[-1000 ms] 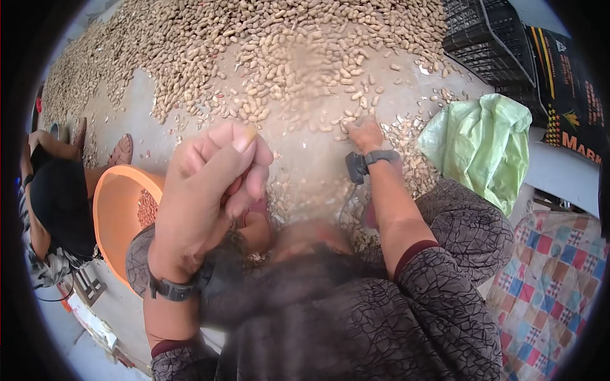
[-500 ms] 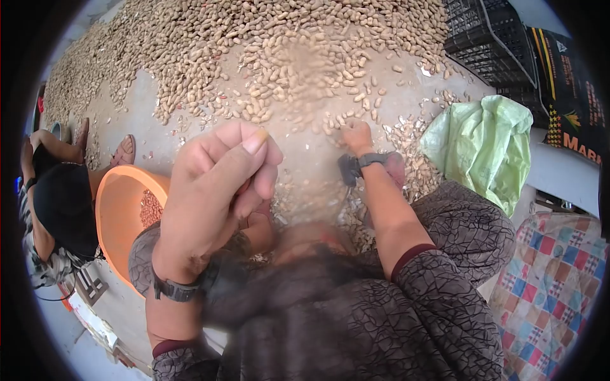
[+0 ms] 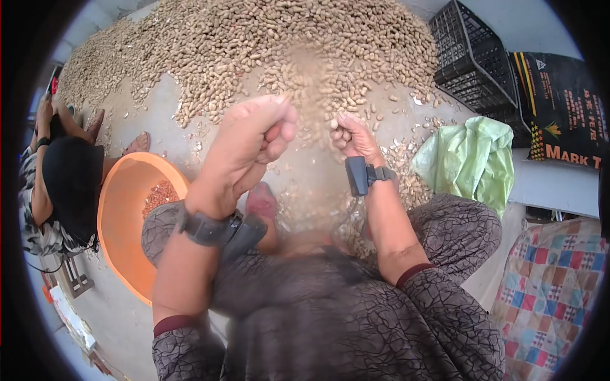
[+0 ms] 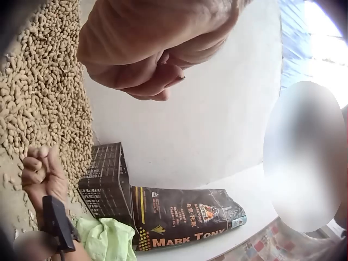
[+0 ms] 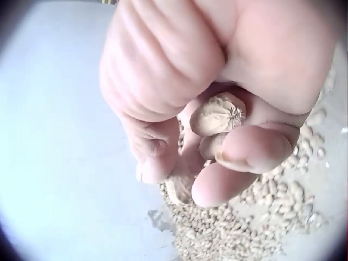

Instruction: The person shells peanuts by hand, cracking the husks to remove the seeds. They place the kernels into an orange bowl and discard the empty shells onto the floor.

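Closest in: your left hand (image 3: 251,143), raised with thumb and fingers curled round what looks like a small reddish kernel (image 3: 273,132). Most of the palm is hidden, so you can't tell how many it holds. Risk: a loosened finger could drop one on the floor, away from any container.

Your right hand (image 3: 357,138) grips several tan, wrinkled-shelled peanuts (image 5: 218,115), bunched in the curled fingers at the near edge of the pile. One peanut (image 5: 179,188) sits low between thumb and fingertips, the likeliest to slip. Squeezing harder on that crowded handful could pop another out through the finger gaps.

Black wrist camera (image 3: 357,176) on the right forearm, thin dark cable (image 3: 349,209) hanging below it. Could snag on your patterned dark trouser knee (image 3: 454,232) if the arm swings back fast.

Right of that forearm, broken pale shells (image 3: 413,189) lie among whole nuts; a hurried scoop would mix in waste.

By your left knee, deep orange plastic basin (image 3: 121,219) with red kernels inside. Its rim could catch a low forearm; a hard knock might tip it.

Farther out, crumpled pale-green sack (image 3: 467,159). Beyond, the broad tan peanut heap (image 3: 222,47); reaching deep could start a slide. Black slatted plastic crate (image 3: 473,73) beside it.
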The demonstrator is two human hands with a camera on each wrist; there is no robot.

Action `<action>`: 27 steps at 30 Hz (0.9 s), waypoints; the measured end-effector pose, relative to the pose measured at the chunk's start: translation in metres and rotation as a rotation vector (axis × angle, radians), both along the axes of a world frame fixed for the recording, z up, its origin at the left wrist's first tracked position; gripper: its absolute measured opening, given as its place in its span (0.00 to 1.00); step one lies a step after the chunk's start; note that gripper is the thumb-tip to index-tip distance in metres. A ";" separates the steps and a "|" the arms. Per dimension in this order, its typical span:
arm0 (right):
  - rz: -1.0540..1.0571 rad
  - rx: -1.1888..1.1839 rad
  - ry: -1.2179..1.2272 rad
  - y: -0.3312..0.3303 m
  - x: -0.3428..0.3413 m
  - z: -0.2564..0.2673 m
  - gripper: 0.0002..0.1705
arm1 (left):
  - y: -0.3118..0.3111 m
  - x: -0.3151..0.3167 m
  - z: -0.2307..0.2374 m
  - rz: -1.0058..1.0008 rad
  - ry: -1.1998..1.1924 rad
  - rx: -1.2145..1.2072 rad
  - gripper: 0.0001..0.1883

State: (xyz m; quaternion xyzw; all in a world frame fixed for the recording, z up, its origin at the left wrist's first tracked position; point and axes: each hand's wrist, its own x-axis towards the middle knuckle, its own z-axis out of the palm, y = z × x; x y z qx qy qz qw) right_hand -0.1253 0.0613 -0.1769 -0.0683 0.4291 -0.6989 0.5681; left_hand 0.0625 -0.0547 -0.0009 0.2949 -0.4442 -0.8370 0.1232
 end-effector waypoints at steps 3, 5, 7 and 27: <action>0.032 -0.102 0.022 -0.005 0.012 0.041 0.04 | 0.001 0.000 -0.010 0.052 -0.032 -0.017 0.11; 0.063 -0.174 0.059 -0.006 0.021 0.070 0.04 | -0.001 -0.001 -0.017 0.052 -0.061 -0.046 0.11; 0.012 -0.248 0.140 -0.005 0.033 0.099 0.06 | 0.001 -0.003 -0.021 0.075 -0.047 -0.049 0.10; -0.055 -0.153 0.676 0.038 0.083 0.214 0.08 | 0.045 0.003 0.020 -0.197 0.287 0.011 0.10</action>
